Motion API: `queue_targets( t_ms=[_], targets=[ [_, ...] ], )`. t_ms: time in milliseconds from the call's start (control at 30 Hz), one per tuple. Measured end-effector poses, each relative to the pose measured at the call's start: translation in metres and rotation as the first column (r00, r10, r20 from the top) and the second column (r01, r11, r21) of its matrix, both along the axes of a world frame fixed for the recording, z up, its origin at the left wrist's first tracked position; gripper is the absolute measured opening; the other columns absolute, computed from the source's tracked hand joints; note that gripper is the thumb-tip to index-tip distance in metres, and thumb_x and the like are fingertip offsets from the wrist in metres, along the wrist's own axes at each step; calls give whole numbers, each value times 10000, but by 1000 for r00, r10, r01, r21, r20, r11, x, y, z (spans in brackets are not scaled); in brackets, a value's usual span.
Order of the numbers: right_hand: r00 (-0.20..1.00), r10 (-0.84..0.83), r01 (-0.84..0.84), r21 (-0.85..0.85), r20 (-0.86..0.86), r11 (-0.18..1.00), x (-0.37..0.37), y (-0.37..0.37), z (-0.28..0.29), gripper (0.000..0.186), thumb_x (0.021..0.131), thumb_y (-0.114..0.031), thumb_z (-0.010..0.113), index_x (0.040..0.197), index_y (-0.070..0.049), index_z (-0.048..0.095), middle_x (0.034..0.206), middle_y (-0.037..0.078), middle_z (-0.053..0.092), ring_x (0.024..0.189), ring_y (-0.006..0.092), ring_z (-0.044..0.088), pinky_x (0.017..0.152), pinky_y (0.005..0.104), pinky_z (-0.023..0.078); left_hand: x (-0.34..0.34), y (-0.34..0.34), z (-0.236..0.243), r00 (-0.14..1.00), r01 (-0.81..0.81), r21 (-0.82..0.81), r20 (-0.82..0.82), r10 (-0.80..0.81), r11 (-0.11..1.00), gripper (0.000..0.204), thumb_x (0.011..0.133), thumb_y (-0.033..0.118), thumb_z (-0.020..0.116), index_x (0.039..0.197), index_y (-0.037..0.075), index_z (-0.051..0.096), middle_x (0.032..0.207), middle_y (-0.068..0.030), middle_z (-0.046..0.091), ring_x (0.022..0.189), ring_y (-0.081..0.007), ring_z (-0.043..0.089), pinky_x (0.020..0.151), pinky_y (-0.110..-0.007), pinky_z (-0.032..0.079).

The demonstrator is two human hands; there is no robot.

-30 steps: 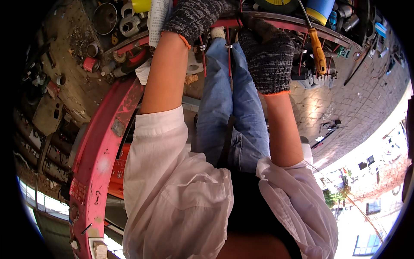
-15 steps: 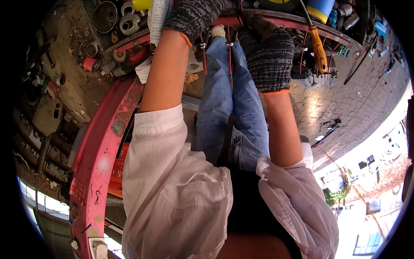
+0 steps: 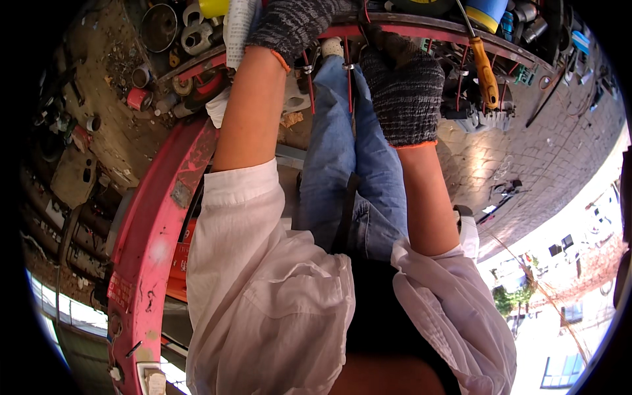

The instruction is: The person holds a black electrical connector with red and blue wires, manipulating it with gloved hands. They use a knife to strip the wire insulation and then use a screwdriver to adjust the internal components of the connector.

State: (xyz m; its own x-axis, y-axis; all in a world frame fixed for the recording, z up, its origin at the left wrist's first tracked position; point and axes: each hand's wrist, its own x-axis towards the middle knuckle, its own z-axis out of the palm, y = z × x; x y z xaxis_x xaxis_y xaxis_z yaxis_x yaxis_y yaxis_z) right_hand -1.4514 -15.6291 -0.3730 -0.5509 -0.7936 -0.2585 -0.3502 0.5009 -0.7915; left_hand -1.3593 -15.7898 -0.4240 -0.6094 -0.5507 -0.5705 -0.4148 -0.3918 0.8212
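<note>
Both my hands wear dark grey knitted work gloves with orange cuffs. My left hand [image 3: 289, 27] reaches over the red metal rack edge [image 3: 345, 30] at the top of the view; its fingers run to the picture's upper border and are mostly hidden. Just right of it, my right hand [image 3: 407, 95] is at the same rack edge, with its fingers curled and dark fingertips bent inward. What they grip cannot be made out. A thin dark-and-red cord or rod [image 3: 366, 12] passes between the hands. Right of the right hand hangs a screwdriver [image 3: 486, 72] with an orange-yellow handle.
Metal parts, a round pan [image 3: 159, 27] and a blue-and-yellow container [image 3: 486, 13] sit on the rack. Thin red rods [image 3: 350, 92] hang below its edge. A worn red metal beam [image 3: 155, 230] stands at my left. Paved ground [image 3: 520, 145] lies to the right.
My right hand has shifted slightly left and toward me, still curled at the rack edge. My left hand stays nearly in place.
</note>
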Motion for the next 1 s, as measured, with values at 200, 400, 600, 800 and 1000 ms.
queue_targets(
  t_ms=[200,400,600,800,1000],
  targets=[
    [988,64,-71,-45,-139,996,0,-7,-2,290,875,-174,684,1141,-70,727,990,189,721,922,342,699,839,412,545,3,4,0,988,-114,-30,-104,111,993,279,872,24,671,1148,-16,678,1118,-123,707,1046,-231,639,935,-343,508],
    [969,111,-94,86,-221,992,5,-12,3,271,907,-172,644,1150,-81,724,980,199,712,901,344,703,792,388,548,3,0,8,995,78,-277,77,-59,958,312,851,72,734,1143,-19,673,1095,-127,707,1022,-233,643,905,-356,520],
    [968,102,-83,93,-230,992,13,-13,10,275,908,-179,657,1156,-79,720,959,186,717,887,345,700,785,403,551,4,7,21,997,-34,-157,58,44,987,296,809,59,780,1077,-26,689,1012,-123,715,951,-232,659,840,-365,543],
    [956,148,-138,58,-252,989,12,-13,4,343,872,-174,662,1205,-99,693,905,166,693,861,344,676,764,429,540,4,9,16,995,-97,-100,-2,97,990,244,817,47,754,1043,-28,701,1001,-127,729,933,-241,669,835,-366,545],
    [951,161,-141,93,-262,986,13,-15,2,438,845,-178,670,1281,-137,658,864,147,681,834,337,665,740,448,533,3,12,12,991,-136,-176,-34,132,975,213,814,33,733,1020,-18,714,1013,-125,737,921,-251,678,832,-380,549]
  ],
)
